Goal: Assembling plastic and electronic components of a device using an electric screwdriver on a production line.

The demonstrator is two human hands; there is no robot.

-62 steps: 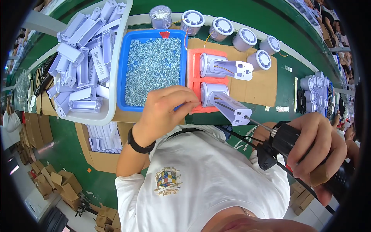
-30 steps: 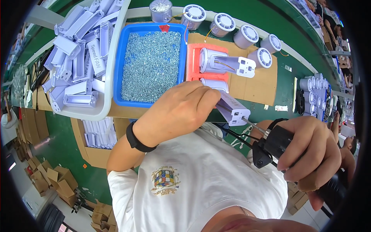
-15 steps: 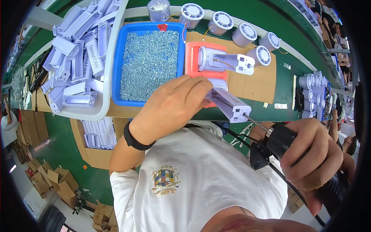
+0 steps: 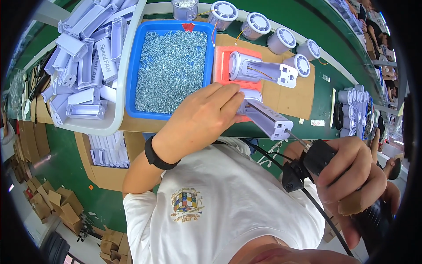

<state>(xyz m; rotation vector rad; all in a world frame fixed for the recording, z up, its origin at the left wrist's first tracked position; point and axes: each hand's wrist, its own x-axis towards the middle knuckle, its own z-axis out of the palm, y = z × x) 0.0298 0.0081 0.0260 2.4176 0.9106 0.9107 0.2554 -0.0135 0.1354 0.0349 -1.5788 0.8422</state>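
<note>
The right hand (image 4: 351,176), fingers wrapped around a black power screwdriver (image 4: 318,156), is positioned at the worktop's (image 4: 325,90) near edge. The driver shaft enters the end plate of the near fan unit (image 4: 266,116); this unit is seated at the near end of a red foam fixture (image 4: 222,66), bracket angled toward the near edge. The left hand (image 4: 202,116) contacts the unit, fingers bent together; whether they grip cannot be told. Left of the fixture: a blue tray (image 4: 132,72) of screws (image 4: 169,70). Beyond the near unit, a second fan unit (image 4: 246,68) occupies the fixture. Round fan housings (image 4: 257,24) line the far edge.
</note>
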